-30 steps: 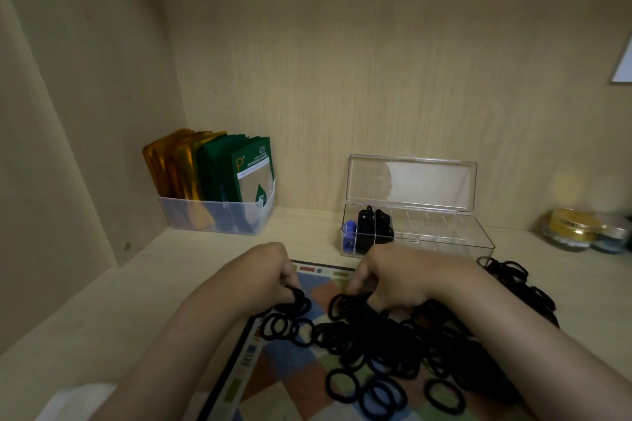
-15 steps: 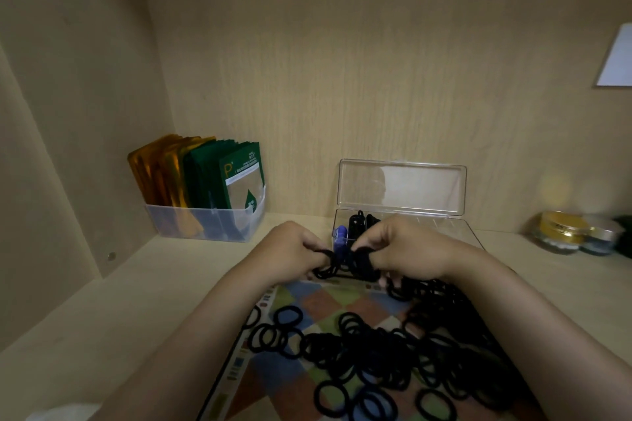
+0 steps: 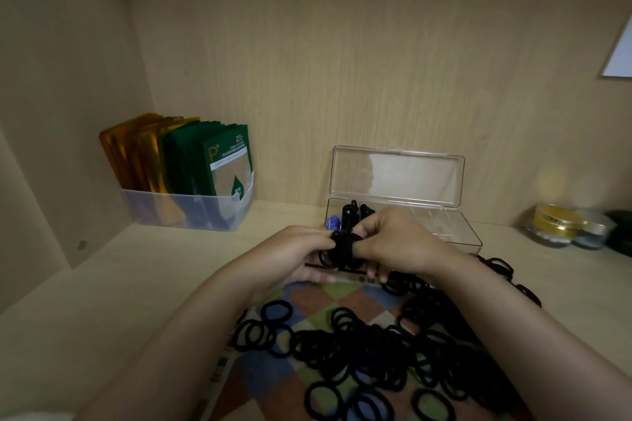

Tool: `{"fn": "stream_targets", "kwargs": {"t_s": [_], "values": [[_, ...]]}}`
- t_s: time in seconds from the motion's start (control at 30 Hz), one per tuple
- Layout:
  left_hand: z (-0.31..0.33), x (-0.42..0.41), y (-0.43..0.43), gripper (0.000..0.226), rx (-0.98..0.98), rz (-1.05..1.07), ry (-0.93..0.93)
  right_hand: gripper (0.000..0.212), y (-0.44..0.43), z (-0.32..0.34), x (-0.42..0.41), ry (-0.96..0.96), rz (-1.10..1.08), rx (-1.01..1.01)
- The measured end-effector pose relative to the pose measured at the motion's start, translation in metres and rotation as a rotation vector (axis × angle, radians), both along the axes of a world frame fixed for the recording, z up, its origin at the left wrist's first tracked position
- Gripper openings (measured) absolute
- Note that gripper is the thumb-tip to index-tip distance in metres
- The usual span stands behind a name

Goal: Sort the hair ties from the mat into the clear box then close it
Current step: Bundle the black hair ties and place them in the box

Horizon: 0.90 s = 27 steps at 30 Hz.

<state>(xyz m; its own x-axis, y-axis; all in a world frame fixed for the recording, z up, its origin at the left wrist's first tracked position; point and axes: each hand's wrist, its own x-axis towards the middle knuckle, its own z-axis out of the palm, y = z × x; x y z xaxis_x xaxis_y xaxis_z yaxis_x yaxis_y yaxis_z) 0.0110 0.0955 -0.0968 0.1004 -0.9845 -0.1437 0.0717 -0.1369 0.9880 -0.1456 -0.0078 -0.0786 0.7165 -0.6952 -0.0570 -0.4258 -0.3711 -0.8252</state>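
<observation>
1. Just below centre frame, the fingers [image 3: 316, 240] of both hands are curled narrowly around a small bundle of black hair ties [image 3: 343, 249]. The left hand [image 3: 290, 260] pinches it from the left. The right hand [image 3: 396, 243] grips it from the right, with one digit seemingly threaded through the loops.
2. The ties look springy, so a loosened pinch could let the stack fan apart and drop back onto the mat [image 3: 307, 301].
3. Behind the hands, the clear box [image 3: 444, 227] stands with its lid [image 3: 396, 176] propped upright. A few ties and something blue [image 3: 332, 223] sit in its left end. A knock from a wrist might tip the lid shut or shove the light box towards the wall.
4. Across the lower frame, the loose pile [image 3: 376, 352] covers the mat and spills past its right edge. A dragging forearm could pull more off.
5. At mid-left, the green packets [image 3: 225, 167] standing in a clear tub [image 3: 191, 212] show a large "P". The smaller lines are too small to read.
</observation>
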Motion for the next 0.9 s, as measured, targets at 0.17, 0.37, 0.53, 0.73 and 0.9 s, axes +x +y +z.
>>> {"fn": "stream_targets", "kwargs": {"t_s": [0.17, 0.37, 0.53, 0.73, 0.9], "values": [[-0.005, -0.002, 0.005, 0.028, -0.084, -0.107, -0.159, 0.015, 0.004, -0.005, 0.005, 0.014, -0.089, -0.184], [-0.015, 0.006, 0.003, 0.031, -0.105, -0.042, -0.202, 0.015, 0.009, -0.010, 0.008, 0.000, -0.040, -0.288], [-0.016, 0.005, 0.003, 0.022, -0.119, 0.011, -0.154, 0.010, 0.013, -0.005, 0.003, -0.068, 0.049, -0.095], [-0.015, 0.003, 0.005, 0.025, -0.173, 0.043, -0.050, 0.028, 0.016, 0.006, -0.002, -0.207, 0.126, 0.375], [-0.013, 0.001, 0.006, 0.025, -0.165, 0.145, -0.026, 0.013, 0.019, 0.004, 0.001, -0.182, 0.041, 0.510]]}}
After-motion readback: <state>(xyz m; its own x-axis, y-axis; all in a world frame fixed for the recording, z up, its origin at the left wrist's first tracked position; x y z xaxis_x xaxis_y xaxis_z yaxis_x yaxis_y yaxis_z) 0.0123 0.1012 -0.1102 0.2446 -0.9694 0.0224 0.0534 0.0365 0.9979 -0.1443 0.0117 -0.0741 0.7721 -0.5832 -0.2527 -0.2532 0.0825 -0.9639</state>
